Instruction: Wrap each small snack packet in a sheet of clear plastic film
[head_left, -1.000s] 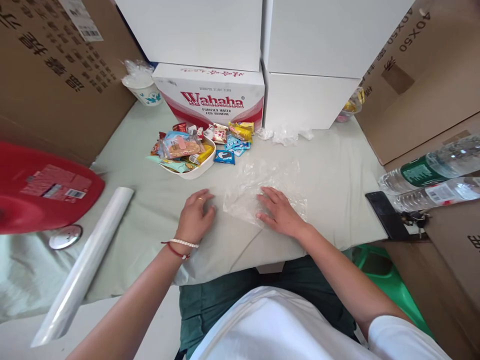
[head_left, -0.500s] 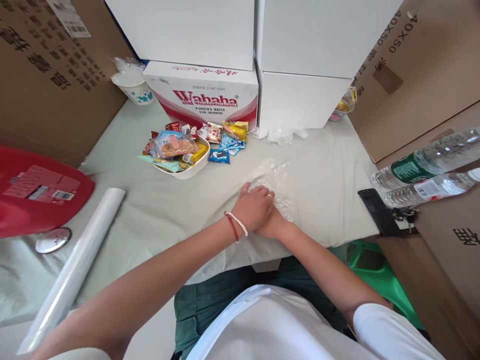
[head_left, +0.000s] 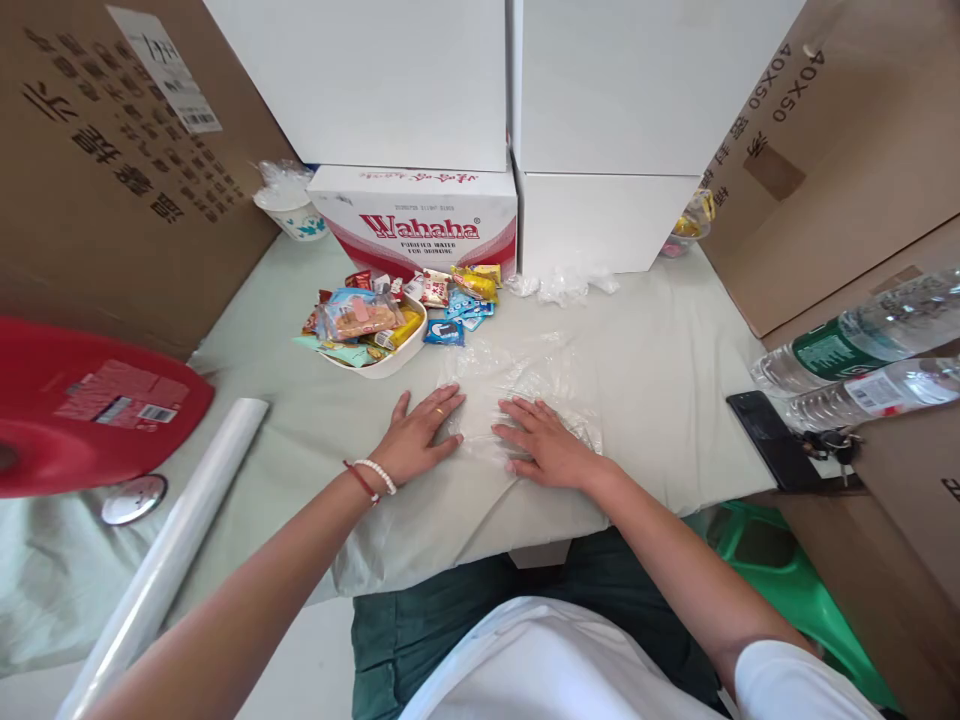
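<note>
A crinkled sheet of clear plastic film (head_left: 555, 365) lies spread on the pale green tablecloth (head_left: 660, 400). My left hand (head_left: 424, 435) rests flat at the film's left side, fingers stretched out and holding nothing. On the film's right part lies my right hand (head_left: 546, 443), its fingers apart and palm down. Beyond my left hand stands a white bowl (head_left: 390, 362) heaped with wrapped snacks (head_left: 360, 315). Several more packets, among them a blue packet (head_left: 444, 332), lie beside the bowl.
A roll of film (head_left: 187, 520), a round lid (head_left: 135, 499) and a red container (head_left: 97, 410) are at left. Behind stand a Wahaha box (head_left: 427, 225) and white boxes. To the right are bottles (head_left: 840, 350), a phone (head_left: 772, 440) and keys (head_left: 829, 443). A paper cup (head_left: 296, 215) stands back left.
My hands were together, one over the other, on the film. They have moved apart, left hand leftward, and both now lie flat. The film appears more spread out.
</note>
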